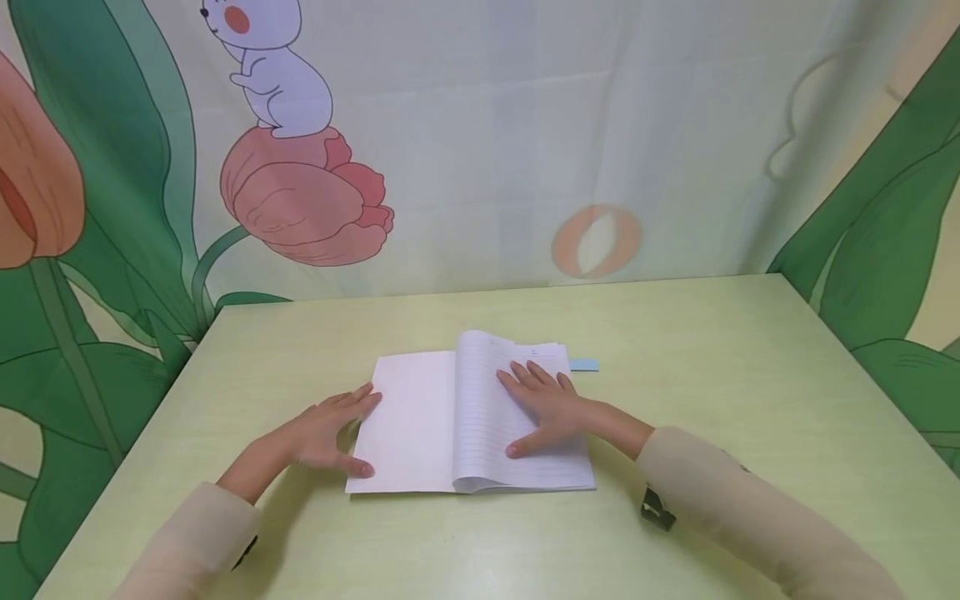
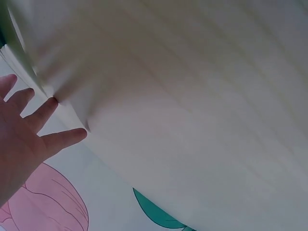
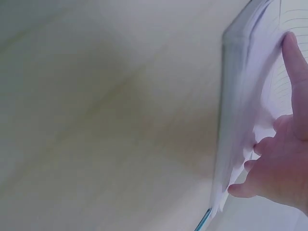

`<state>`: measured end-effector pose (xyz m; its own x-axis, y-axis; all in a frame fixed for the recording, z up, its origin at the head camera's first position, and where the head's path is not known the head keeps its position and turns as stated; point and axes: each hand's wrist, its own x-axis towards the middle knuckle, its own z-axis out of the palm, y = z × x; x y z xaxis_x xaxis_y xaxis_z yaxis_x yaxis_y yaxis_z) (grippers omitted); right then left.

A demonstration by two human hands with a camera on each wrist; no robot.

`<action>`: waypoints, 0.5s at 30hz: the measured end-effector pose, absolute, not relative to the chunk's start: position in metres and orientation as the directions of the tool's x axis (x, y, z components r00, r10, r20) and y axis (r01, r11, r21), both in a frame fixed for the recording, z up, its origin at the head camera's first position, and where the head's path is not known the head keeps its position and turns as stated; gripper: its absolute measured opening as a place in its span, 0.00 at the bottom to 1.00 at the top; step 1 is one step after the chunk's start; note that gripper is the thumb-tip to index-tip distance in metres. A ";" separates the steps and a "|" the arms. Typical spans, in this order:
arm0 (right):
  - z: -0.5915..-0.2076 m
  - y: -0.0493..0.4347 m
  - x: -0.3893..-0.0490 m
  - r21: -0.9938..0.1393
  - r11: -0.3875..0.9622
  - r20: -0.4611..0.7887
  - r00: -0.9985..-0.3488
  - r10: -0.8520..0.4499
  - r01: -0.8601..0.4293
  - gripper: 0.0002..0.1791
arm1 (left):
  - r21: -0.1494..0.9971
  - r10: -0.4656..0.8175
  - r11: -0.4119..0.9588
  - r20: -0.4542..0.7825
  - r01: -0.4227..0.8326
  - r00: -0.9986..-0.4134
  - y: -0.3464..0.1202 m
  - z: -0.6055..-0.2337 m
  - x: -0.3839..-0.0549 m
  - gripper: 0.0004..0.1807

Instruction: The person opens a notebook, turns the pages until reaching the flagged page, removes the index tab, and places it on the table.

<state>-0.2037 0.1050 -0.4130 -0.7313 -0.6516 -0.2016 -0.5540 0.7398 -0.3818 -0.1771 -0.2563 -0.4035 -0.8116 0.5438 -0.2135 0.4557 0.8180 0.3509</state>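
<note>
An open notebook [image 1: 415, 425] lies on the table, with a blank page on the left and lined pages on the right. One lined page [image 1: 472, 408] bulges up in a curve beside the spine. My right hand [image 1: 551, 410] rests spread on the right-hand pages, fingers straight; in the right wrist view the same hand [image 3: 284, 149] lies over the thick stack of pages. At the left edge, my left hand [image 1: 330, 433] touches the blank page with fingertips and thumb spread apart. The left wrist view shows that hand [image 2: 29, 125] with straight fingers at the notebook's edge.
A light blue tab [image 1: 584, 365] sticks out past the notebook's upper right edge. The pale yellow-green table [image 1: 712, 358] reaches back to a curtain [image 1: 480, 167] printed with flowers and a white animal. Both forearms come in from the front corners in beige sleeves [image 1: 750, 508].
</note>
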 end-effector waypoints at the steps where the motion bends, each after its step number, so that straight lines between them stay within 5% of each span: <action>1: -0.413 0.103 -0.204 -0.385 0.738 -0.198 -0.731 -0.653 -0.554 0.60 | 0.355 0.544 0.817 -0.211 0.455 -0.812 -0.256 -0.404 -0.178 0.57; 15: -0.411 0.059 -0.205 -0.375 0.742 -0.190 -0.738 -0.648 -0.556 0.60 | 0.513 0.542 0.761 -0.168 0.396 -0.823 -0.253 -0.405 -0.184 0.49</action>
<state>-0.2055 0.0590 -0.4111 -0.7378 -0.6479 -0.1896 -0.5556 0.7423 -0.3745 -0.1845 -0.2533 -0.4047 -0.8233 0.5421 -0.1684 0.3962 0.7612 0.5134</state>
